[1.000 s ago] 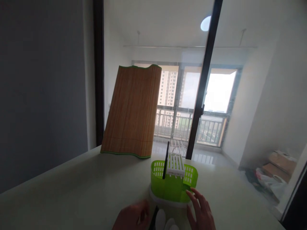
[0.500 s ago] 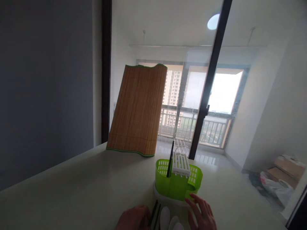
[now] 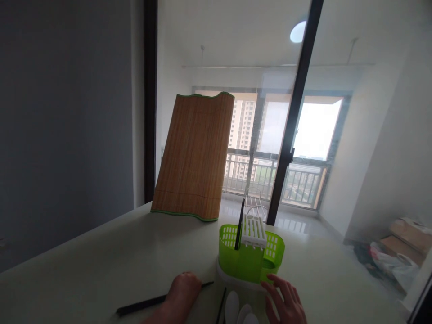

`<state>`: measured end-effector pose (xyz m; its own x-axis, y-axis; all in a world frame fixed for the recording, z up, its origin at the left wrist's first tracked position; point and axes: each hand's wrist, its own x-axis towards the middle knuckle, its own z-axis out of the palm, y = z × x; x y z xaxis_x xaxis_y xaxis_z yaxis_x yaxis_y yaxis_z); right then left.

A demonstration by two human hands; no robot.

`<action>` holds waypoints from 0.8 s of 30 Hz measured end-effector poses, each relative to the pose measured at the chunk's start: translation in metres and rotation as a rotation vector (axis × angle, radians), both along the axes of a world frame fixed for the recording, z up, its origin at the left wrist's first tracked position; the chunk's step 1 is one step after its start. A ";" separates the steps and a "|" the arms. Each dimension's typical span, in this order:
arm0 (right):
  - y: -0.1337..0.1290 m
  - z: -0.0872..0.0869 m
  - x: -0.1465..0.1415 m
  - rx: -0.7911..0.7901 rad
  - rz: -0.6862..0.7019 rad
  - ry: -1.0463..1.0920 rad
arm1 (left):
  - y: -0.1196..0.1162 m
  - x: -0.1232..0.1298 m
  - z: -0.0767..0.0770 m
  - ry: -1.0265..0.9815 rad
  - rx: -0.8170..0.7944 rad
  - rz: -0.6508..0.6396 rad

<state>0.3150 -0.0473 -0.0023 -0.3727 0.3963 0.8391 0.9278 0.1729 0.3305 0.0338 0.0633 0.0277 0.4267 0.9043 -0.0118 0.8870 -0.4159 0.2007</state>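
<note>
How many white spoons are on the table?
3: a left spoon beside a black chopstick, a middle spoon and a right spoon, all at the bottom edge; more may be hidden.

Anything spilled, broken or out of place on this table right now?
No spill or breakage shows around the green caddy. The one oddity is the bamboo mat: it stands on end at the back of the table, top edge wavy, rather than lying flat.
</note>
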 end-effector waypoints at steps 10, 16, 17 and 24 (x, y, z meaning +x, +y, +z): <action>0.001 -0.006 0.003 -0.015 -0.019 -0.029 | -0.002 -0.022 0.068 -0.014 0.208 -0.087; 0.002 -0.006 0.005 0.022 -0.036 -0.083 | -0.001 -0.038 0.119 -0.526 0.164 -0.102; 0.002 -0.006 0.006 0.032 -0.038 -0.087 | 0.000 -0.038 0.118 -0.587 0.128 -0.113; 0.006 -0.013 0.007 0.067 -0.054 -0.082 | 0.002 -0.034 0.091 -0.686 0.063 -0.149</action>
